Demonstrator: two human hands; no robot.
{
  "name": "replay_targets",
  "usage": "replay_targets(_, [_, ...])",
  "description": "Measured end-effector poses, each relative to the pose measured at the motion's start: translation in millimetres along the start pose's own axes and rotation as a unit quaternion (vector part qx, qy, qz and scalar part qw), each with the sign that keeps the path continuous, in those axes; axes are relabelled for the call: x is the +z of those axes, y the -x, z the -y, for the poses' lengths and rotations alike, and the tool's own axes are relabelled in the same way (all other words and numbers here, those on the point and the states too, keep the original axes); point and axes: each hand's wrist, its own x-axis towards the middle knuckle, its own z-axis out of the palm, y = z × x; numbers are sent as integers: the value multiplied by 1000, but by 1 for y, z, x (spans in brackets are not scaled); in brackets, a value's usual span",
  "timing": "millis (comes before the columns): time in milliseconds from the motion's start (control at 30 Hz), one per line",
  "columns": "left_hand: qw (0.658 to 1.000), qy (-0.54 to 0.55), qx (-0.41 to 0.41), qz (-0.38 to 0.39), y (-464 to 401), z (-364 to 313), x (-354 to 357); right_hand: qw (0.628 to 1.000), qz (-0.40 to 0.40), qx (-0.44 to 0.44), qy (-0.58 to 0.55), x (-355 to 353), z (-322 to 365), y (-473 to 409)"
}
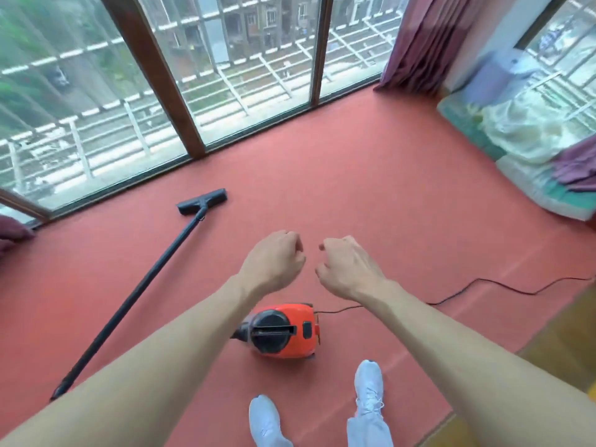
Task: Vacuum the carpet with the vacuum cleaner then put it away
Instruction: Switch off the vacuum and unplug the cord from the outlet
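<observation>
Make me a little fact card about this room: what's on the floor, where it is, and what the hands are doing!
floor: red carpet
vacuum: orange and black, on the carpet just ahead of the shoes
wand: black, lying on the carpet to the left, brush head near the window
cord: black, trailing right from the vacuum
left hand: loosely curled, holding nothing
right hand: loosely curled, holding nothing

1 head view, high, facing forward and down over carpet (371, 195), windows (225, 59) ahead
</observation>
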Motion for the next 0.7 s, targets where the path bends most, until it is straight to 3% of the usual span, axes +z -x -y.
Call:
replay_targets(167, [997, 10, 74, -13, 20, -81, -94, 997, -65, 43, -23, -93, 1, 57])
replay_targets(267, [995, 66, 70, -18, 44, -129, -124, 988, -104, 85, -80, -136, -3, 103])
replay_targets(400, [988, 129, 88, 12, 66, -184, -127, 970, -172, 123, -117, -166, -15, 160])
replay_targets(700, [979, 100, 178, -4, 100, -307, -129, 948, -238, 156, -142, -220, -93, 249])
